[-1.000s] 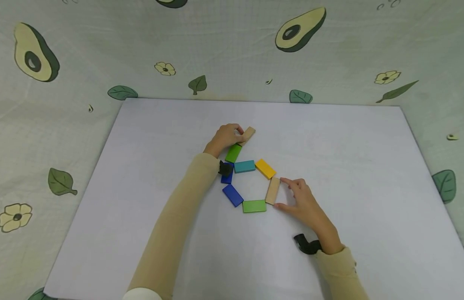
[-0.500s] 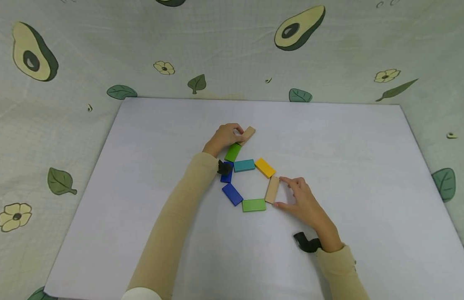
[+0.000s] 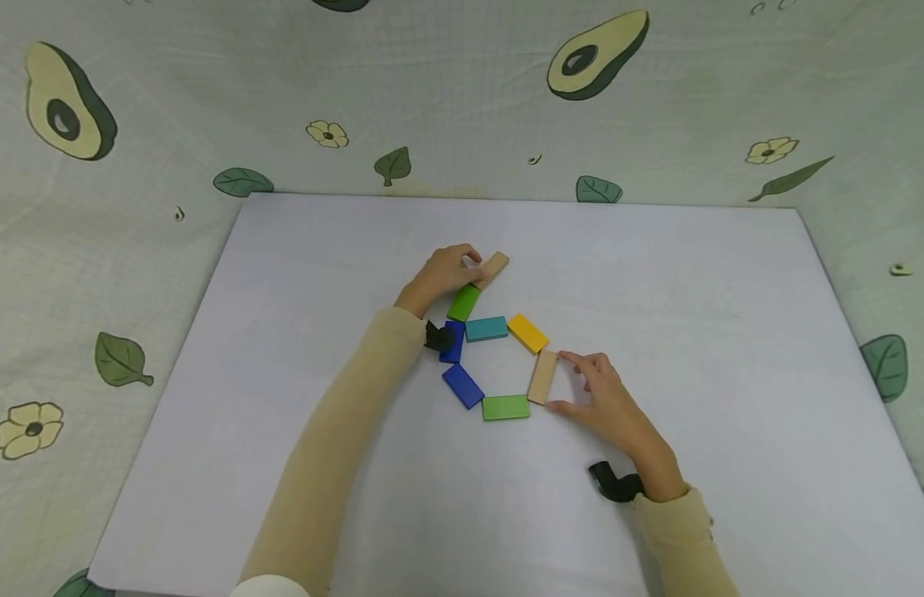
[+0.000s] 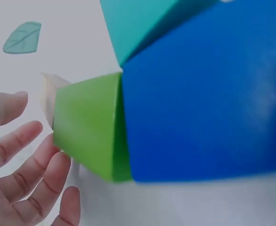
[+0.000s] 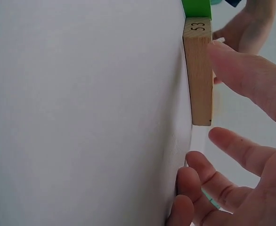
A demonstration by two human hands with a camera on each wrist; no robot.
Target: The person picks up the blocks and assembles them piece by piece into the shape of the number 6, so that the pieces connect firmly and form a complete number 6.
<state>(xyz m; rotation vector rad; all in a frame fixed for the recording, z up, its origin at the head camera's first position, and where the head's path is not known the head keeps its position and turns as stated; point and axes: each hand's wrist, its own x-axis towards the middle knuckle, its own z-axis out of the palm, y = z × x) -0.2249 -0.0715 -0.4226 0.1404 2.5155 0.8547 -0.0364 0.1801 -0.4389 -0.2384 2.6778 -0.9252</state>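
Note:
Flat blocks lie in a ring on the white board: a teal block (image 3: 487, 329), a yellow block (image 3: 527, 333), a plain wooden block (image 3: 542, 377), a light green block (image 3: 506, 408) and two blue blocks (image 3: 463, 386). From the ring's upper left run a green block (image 3: 464, 303) and another plain wooden block (image 3: 493, 269). My left hand (image 3: 449, 270) is beside that upper wooden block, its fingers loosely bent and apart in the left wrist view. My right hand (image 3: 600, 402) spans the ring's wooden block; the thumb appears to touch one end, the forefinger near the other.
The white board (image 3: 693, 290) carries all the blocks. Behind and beside it hangs cloth (image 3: 462, 99) printed with avocados, leaves and flowers. Black wrist cameras (image 3: 615, 483) sit at both cuffs, the left one just over a blue block.
My left wrist and sleeve have shifted slightly left, baring more of the upper blue block. My right hand and the blocks stay practically where they were.

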